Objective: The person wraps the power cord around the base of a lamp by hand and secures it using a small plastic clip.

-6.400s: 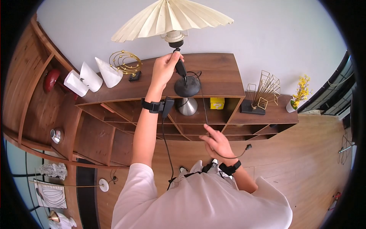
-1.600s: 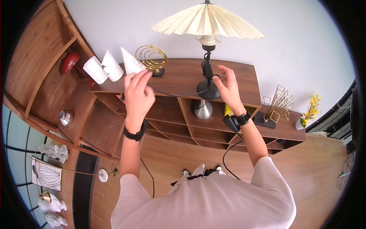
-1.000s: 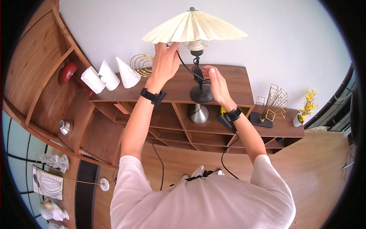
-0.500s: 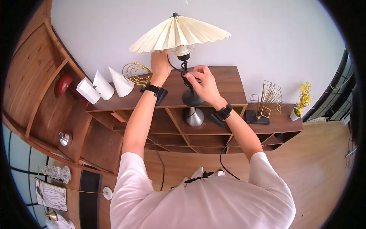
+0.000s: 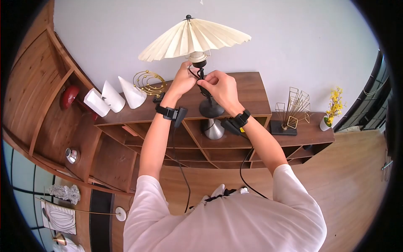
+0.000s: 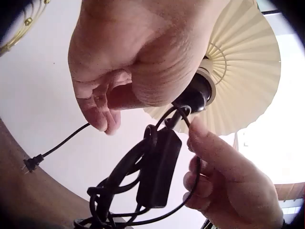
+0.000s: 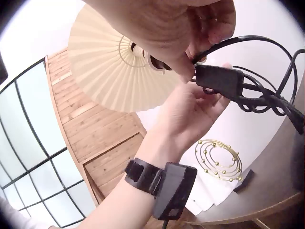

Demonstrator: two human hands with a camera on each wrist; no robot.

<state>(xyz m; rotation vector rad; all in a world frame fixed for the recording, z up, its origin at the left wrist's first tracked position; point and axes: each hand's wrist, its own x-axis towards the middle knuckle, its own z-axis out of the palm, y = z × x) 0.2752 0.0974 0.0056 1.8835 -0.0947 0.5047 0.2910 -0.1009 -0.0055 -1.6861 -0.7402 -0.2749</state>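
A table lamp with a pleated cream shade point(image 5: 195, 40) and a round black base point(image 5: 211, 109) stands on the cabinet, its black cord looped round the stem. My left hand point(image 5: 183, 80) is just left of the stem under the shade, fingers curled on the cord point(image 6: 66, 141), whose two-pin plug point(image 6: 32, 163) hangs free beyond it. From the right, my right hand point(image 5: 224, 90) pinches the cord between thumb and fingers close below the socket. A black box on the cord point(image 6: 159, 167) lies along the stem between both hands.
Left of the lamp stand a gold ring ornament point(image 5: 150, 83) and white cone-like shapes point(image 5: 133, 92). A silver cone-shaped object point(image 5: 214, 129) is in the cabinet point(image 5: 247, 86) below. Rightward are a wire-frame ornament point(image 5: 289, 115) and yellow flowers point(image 5: 335, 105).
The cord, earlier hanging toward the right hand, now loops round the stem. My left hand has come from far left in to the stem, and the right hand has closed in to pinch the cord.
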